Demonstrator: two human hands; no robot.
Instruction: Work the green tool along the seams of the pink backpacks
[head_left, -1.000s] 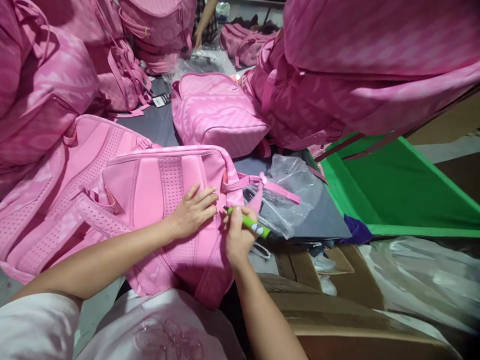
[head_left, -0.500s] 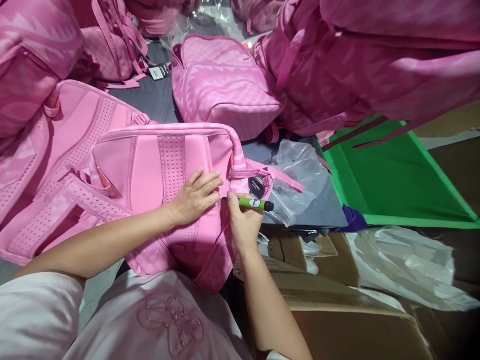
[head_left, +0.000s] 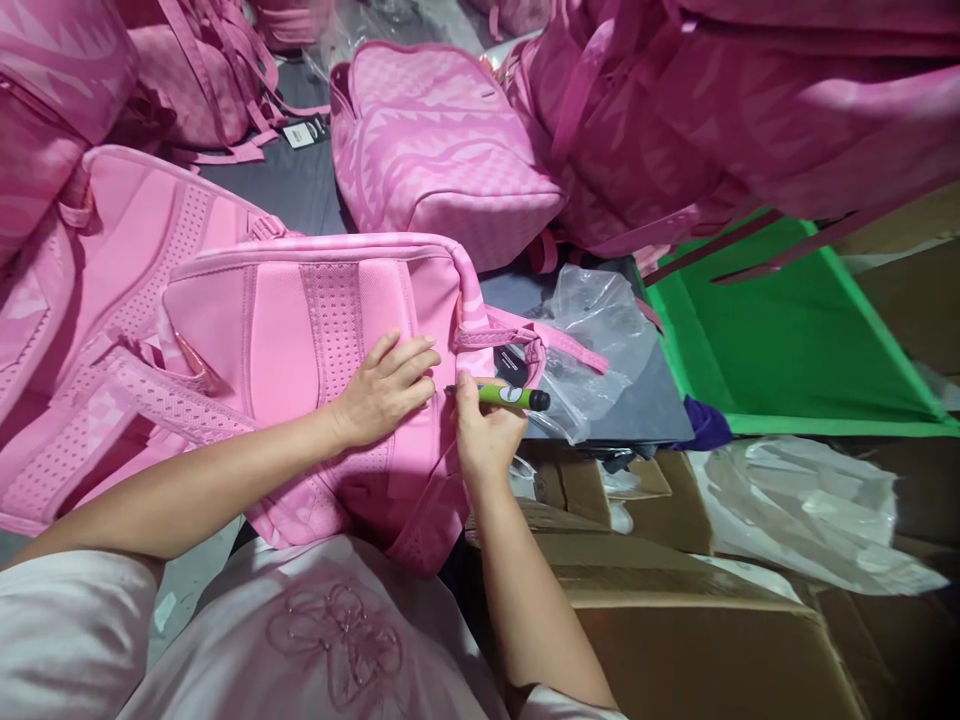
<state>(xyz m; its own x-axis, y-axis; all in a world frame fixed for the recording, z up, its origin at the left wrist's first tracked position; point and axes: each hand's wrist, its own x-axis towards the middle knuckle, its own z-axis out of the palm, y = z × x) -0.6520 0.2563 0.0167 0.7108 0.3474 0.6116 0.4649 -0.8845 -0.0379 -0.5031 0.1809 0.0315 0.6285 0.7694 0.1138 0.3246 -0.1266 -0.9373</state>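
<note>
A pink backpack (head_left: 281, 345) lies in front of me with its padded back panel and shoulder straps facing up. My left hand (head_left: 384, 388) rests flat on that panel, fingers stretched out over the padding. Just to its right, my right hand (head_left: 491, 430) grips a green marker pen (head_left: 504, 396) with a black end. The pen's dark tip points left, at the backpack's side near my left fingertips; whether it touches the fabric I cannot tell. A black tag (head_left: 511, 366) hangs beside a strap at the backpack's right.
Another pink backpack (head_left: 450, 150) stands behind on the grey table (head_left: 300, 185), with more piled left and right. Clear plastic bags (head_left: 592, 340) lie at the table's right edge. Beyond are a green fabric bin (head_left: 810, 330) and cardboard boxes (head_left: 697, 650) below.
My view has shifted slightly, so the scene sits a little higher and further left. Both hands keep nearly the same place on the backpack, the marker pen still held in the right.
</note>
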